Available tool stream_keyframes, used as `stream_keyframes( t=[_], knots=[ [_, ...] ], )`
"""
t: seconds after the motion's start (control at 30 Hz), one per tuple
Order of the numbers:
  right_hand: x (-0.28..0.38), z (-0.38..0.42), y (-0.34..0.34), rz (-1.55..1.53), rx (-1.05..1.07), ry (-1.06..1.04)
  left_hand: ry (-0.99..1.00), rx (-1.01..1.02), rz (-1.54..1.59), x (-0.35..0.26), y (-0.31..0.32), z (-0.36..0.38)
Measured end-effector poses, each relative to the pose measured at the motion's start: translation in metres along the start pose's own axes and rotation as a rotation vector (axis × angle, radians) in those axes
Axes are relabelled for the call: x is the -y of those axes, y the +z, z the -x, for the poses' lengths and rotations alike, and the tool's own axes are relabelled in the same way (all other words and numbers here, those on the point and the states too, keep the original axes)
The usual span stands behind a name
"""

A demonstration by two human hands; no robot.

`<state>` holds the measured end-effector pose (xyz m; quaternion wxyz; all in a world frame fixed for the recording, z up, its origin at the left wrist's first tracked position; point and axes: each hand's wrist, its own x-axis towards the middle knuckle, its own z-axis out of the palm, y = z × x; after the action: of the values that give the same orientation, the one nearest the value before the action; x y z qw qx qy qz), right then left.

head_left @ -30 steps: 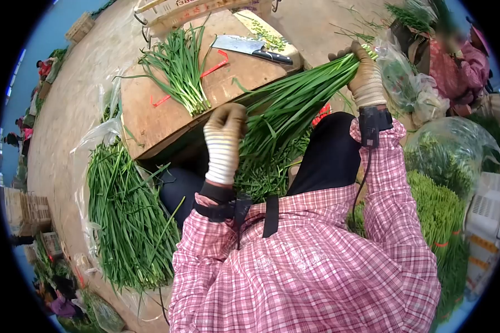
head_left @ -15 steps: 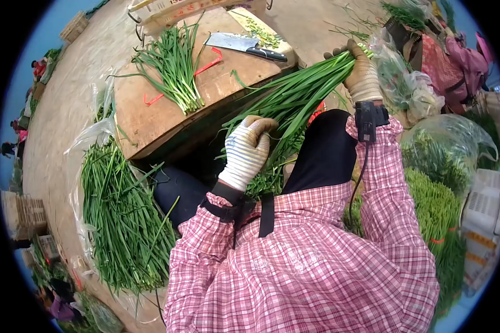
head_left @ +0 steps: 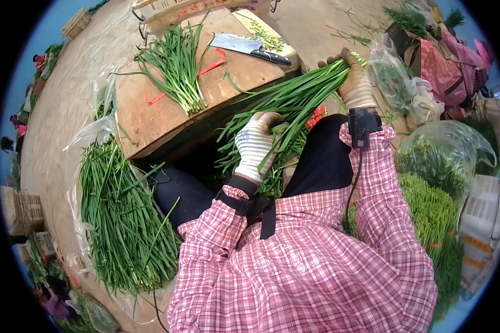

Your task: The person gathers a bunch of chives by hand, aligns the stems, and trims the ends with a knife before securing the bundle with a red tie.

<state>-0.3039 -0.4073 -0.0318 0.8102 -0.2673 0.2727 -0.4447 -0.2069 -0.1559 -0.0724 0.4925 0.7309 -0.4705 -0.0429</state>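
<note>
A bunch of garlic chives stretches across my lap, its pale cut ends up at the right. My right hand, in a stained work glove, is closed around the bunch near those ends. Lower down, among the leaf tips, my left hand wears a striped white glove. Its fingers are curled into the leaves and partly hidden by them. Another bunch of garlic chives lies on the wooden board, beside a red tie. A cleaver rests farther back on the board.
A big heap of garlic chives lies on plastic at my left. Bundled green stems and a plastic bag of greens stand at my right. A crate sits beyond the board, and red ties lie by my knee.
My left hand has moved right and slightly up along the leaves. My right hand has shifted a little left and down, still holding the bunch.
</note>
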Motion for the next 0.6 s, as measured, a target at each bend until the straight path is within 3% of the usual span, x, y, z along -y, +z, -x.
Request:
stream_keyframes(
  t=[0.07,0.2,0.33,0.37,0.4,0.53,0.6],
  knots=[
    [-0.002,0.000,-0.003,-0.001,0.002,0.010,-0.087,0.028,0.015,0.001,0.001,0.001],
    [-0.004,0.005,-0.003,-0.055,-0.055,0.017,-0.049,-0.015,0.209,0.011,0.004,0.004],
    [-0.002,0.005,-0.012,-0.063,0.010,0.049,-0.122,-0.018,0.167,0.008,-0.009,0.012],
    [-0.001,0.005,-0.013,-0.062,0.013,0.054,-0.257,0.037,0.245,0.005,-0.014,0.016],
    [-0.001,0.005,-0.013,-0.075,0.014,0.048,-0.344,0.165,0.074,0.007,-0.024,0.016],
    [0.009,0.001,-0.018,-0.116,0.024,0.028,-0.072,0.384,-0.583,0.008,-0.095,0.017],
    [0.014,0.002,-0.019,-0.130,0.018,-0.005,0.055,0.170,-0.307,0.010,-0.127,0.015]
  ],
)
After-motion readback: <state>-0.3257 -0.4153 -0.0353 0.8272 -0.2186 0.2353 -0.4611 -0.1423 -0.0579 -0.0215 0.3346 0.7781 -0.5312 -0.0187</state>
